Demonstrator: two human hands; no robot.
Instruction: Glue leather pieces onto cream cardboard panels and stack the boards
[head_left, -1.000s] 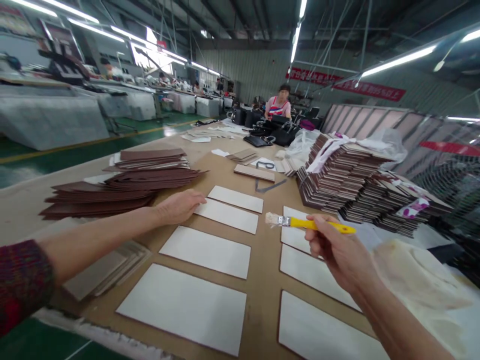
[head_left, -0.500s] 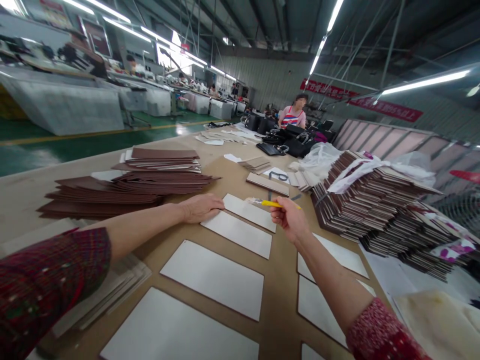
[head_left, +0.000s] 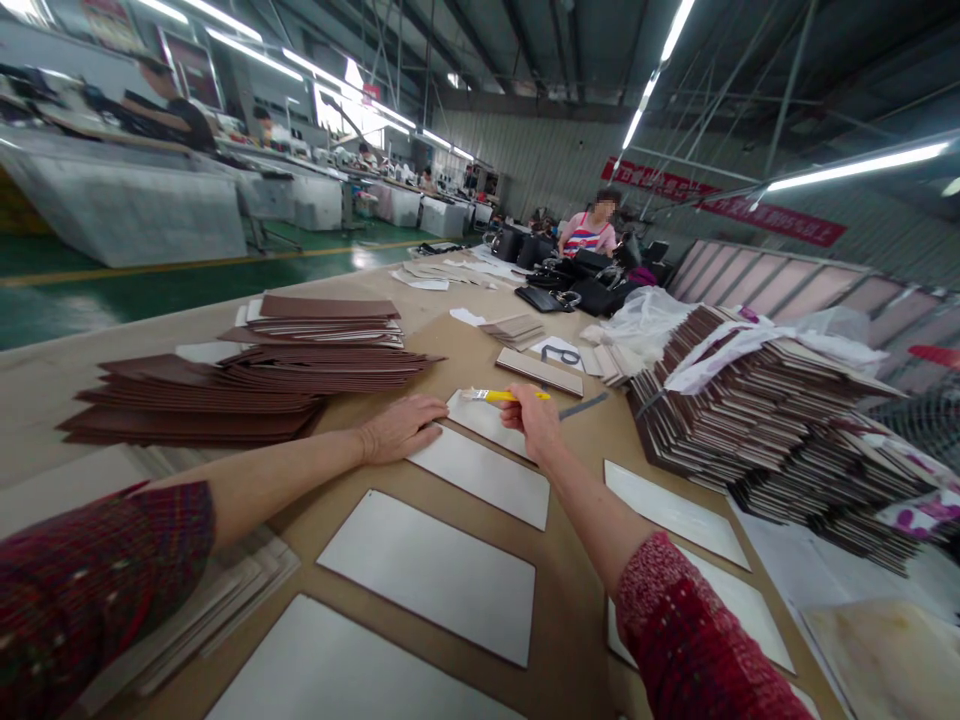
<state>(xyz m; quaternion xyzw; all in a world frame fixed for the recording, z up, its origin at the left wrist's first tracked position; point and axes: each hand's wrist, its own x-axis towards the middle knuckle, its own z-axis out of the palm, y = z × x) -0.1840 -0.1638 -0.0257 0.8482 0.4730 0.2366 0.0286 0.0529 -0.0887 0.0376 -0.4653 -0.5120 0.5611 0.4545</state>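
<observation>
My right hand (head_left: 531, 415) grips a paintbrush (head_left: 499, 396) by its yellow handle. Its pale bristles are over the left part of the farthest white panel (head_left: 487, 424) in the middle row; whether they touch it I cannot tell. Flat on the brown work surface, my left hand (head_left: 405, 428) has its fingers stretched out, with the tips at that panel's left edge. Nearer me lie more white rectangular panels in the row, one (head_left: 484, 475) just below my left fingers and a larger one (head_left: 435, 570) closer still. My right forearm covers part of the panels on the right.
Brown sheets (head_left: 202, 395) are stacked on the left. A tall bundle of brown-edged panels (head_left: 750, 410) rises on the right, partly under clear plastic. Black bags (head_left: 577, 280) lie at the far end, where a person (head_left: 592, 230) is. Pale boards (head_left: 217, 600) lie under my left arm.
My right hand has moved left with the paintbrush, taking its bristles from the panel's middle toward its left end. My left hand stays at the panel's edge.
</observation>
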